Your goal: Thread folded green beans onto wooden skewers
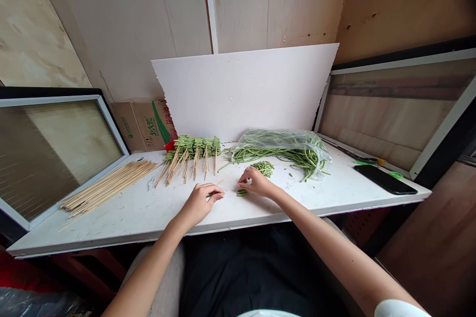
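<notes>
My left hand (201,203) is above the front of the white table, its thumb and fingers pinched together on a thin bamboo skewer (220,182) whose tip pokes out beyond them. A bit of green shows under those fingers. To its right, my right hand (257,182) has its fingers curled to a pinch just over a few short cut pieces of long bean (242,192). What lies between these fingertips is hidden. Just behind the right hand is a small heap of cut bean pieces (265,168).
Finished bean skewers (197,146) are stacked at the back, sticks toward me. Loose bamboo skewers (107,187) lie at left. A clear plastic bag (282,138) of long beans (308,158) is back right. A black phone (385,179) lies near the right end, a white board (245,91) stands behind.
</notes>
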Motion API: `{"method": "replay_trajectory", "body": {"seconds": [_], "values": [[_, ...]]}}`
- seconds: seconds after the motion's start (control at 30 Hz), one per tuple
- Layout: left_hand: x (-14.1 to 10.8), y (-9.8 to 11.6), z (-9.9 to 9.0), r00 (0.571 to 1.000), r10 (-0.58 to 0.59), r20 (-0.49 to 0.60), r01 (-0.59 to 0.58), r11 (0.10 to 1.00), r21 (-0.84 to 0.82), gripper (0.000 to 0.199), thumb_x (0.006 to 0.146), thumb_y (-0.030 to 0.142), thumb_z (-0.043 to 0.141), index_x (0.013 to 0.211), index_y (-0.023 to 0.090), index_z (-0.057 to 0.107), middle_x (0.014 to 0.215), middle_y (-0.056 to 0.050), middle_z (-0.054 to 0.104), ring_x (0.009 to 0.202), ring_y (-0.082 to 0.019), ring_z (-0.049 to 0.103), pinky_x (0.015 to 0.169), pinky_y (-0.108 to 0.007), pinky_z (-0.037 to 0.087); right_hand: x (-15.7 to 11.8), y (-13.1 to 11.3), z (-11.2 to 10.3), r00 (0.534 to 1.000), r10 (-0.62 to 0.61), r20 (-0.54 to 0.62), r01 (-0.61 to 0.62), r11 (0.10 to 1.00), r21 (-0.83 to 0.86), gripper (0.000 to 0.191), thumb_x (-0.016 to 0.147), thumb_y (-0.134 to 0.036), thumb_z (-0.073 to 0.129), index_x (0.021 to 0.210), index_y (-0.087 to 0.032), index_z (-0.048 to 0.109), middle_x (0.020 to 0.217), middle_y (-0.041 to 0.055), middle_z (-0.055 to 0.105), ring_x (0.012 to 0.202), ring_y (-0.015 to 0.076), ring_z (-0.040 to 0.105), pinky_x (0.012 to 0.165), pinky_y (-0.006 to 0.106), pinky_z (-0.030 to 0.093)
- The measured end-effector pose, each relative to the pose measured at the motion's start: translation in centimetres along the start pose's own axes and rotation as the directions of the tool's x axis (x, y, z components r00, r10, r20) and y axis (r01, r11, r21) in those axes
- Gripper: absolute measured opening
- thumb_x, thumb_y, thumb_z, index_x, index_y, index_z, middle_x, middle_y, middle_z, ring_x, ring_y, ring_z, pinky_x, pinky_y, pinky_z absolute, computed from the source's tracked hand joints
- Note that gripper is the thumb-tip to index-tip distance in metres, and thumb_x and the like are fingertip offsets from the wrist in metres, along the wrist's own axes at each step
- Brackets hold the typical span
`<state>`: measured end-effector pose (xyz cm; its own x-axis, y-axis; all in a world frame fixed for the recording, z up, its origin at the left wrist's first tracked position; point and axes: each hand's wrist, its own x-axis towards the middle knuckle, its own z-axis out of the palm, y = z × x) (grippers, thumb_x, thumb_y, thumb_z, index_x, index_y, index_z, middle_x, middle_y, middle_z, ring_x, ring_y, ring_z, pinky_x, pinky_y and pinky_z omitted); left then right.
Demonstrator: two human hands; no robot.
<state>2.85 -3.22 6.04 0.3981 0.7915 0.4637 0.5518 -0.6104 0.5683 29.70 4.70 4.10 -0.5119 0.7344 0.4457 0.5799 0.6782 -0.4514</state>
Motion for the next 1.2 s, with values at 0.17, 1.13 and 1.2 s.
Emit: {"method": "replay_trajectory", "body": {"seconds": [0.17, 1.13, 1.2], "values": [[0.0, -0.1, 0.0, 1.000, -0.011, 0.022, 0.011, 1.000, -0.011, 0.013, 0.096, 0.028, 0.067, 0.093, 0.023, 0.078, 0.095, -0.004, 0.078, 0.090, -0.021, 0.070, 0.084, -0.031, 0.053, -0.3, 1.1, 0.5, 0.996, 0.044, 0.073, -0.046, 0.999, 0.024, 0.036, 0.096, -0.050, 0.067, 0.086, -0.019, 0.081, 0.083, 0.0107, 0.076, 0.085, 0.0247, 0.063, 0.083, 0.035, 0.047], [0.0, -1.6, 0.3, 0.996, 0.002, -0.086, 0.001, 0.999, 0.034, 0.021, 0.093, 0.023, 0.069, 0.113, 0.024, 0.075, 0.102, -0.006, 0.077, 0.095, -0.022, 0.071, 0.089, -0.035, 0.056, -0.2, -6.0, 0.6, 0.969, -0.220, -0.114, 0.236, 0.960, 0.151, 0.022, 0.099, -0.042, 0.067, 0.101, -0.022, 0.077, 0.096, 0.0082, 0.076, 0.096, 0.0244, 0.064, 0.089, 0.038, 0.049], [0.1, -1.8, 0.1, 0.991, 0.027, -0.131, -0.013, 0.995, 0.102, 0.011, 0.094, 0.025, 0.069, 0.102, 0.024, 0.077, 0.101, -0.005, 0.077, 0.095, -0.023, 0.071, 0.089, -0.035, 0.054, -0.3, -5.9, 0.5, 0.969, -0.216, -0.121, 0.232, 0.963, 0.138, 0.021, 0.099, -0.041, 0.067, 0.100, -0.022, 0.077, 0.095, 0.0080, 0.076, 0.096, 0.0246, 0.063, 0.089, 0.038, 0.049]]}}
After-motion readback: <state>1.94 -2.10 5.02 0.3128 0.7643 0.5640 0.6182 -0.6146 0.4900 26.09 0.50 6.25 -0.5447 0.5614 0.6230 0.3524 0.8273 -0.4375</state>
